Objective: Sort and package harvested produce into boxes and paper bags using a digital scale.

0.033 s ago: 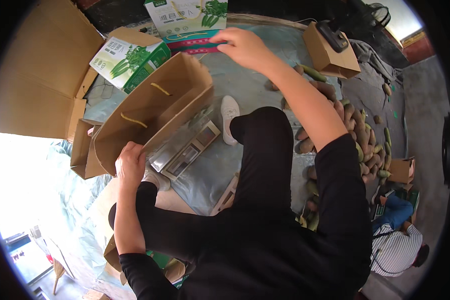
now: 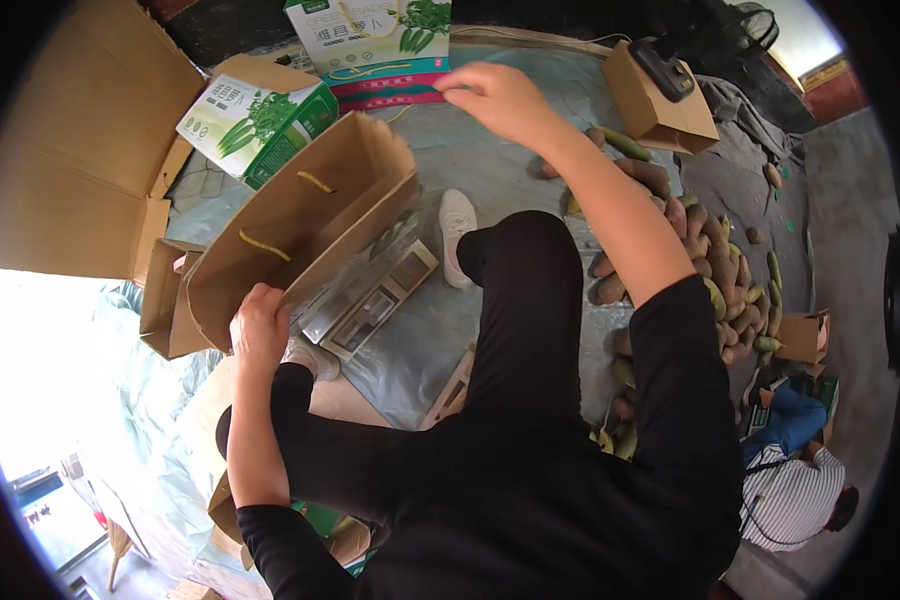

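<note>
An open brown cardboard carton with yellow cord handles stands tilted in front of me, and no contents show inside it. My left hand is closed on its near left edge, fingers curled over the rim. Beyond the carton's far right end, my right hand is raised near a pink and teal box. Its fingers are bent, with a small gap at the thumb and nothing visible between them. Partly under the carton sits a weighing scale with a display panel.
Printed white-and-green cartons stand at the far left. Many long radishes lie heaped on the right. A small carton holds a black device on top. A person in a striped shirt sits at lower right. Plastic sheeting covers the floor.
My right hand has shifted slightly to the right. The carton's far right end has swung slightly left and down. My left hand keeps its hold on the edge.
</note>
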Available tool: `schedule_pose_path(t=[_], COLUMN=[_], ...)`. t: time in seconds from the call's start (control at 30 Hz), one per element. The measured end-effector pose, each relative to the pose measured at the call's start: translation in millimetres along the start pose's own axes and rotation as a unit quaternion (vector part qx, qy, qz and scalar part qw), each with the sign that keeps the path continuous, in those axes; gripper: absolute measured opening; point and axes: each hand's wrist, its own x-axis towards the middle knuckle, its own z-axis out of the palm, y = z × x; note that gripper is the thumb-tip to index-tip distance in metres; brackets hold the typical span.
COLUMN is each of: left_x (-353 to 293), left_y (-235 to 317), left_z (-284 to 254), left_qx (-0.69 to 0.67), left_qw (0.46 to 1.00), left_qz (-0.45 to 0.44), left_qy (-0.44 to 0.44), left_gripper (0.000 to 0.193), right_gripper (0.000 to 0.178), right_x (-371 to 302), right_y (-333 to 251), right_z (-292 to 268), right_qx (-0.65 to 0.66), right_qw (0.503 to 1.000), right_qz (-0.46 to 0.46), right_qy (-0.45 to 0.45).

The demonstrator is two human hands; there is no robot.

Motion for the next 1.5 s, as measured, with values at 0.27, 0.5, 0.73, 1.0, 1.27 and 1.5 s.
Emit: schedule_pose_path(t=[0.27,0.5,0.73,1.0,1.27,1.5], left_x=[2,-2,-46,-72,-73,-73], left_y=[-19,66,152,165,152,133], left_z=[32,10,91,121,107,127], left_qx=[0.055,0.114,-0.17,-0.263,-0.281,-0.216], left_qw=[0.992,0.991,0.978,0.962,0.954,0.971], left_qz=[-0.048,0.065,0.123,0.033,0.102,0.092], left_qy=[-0.105,-0.019,-0.017,0.066,0.003,-0.05], left_gripper=[0.027,0.054,0.043,0.021,0.02,0.022], right_gripper=[0.02,0.035,0.034,0.017,0.014,0.016], right_x=[-232,-371,-310,-284,-285,-291], right_y=[136,62,-16,-49,-44,-13], right_z=[-13,18,-20,-29,-32,-9], right_qx=[-0.083,0.168,0.315,0.306,0.203,0.179], right_qw=[0.947,0.849,0.845,0.898,0.928,0.934], right_qz=[0.306,0.492,0.431,0.316,0.282,0.253], right_qy=[0.048,-0.089,0.0,-0.012,-0.133,-0.178])
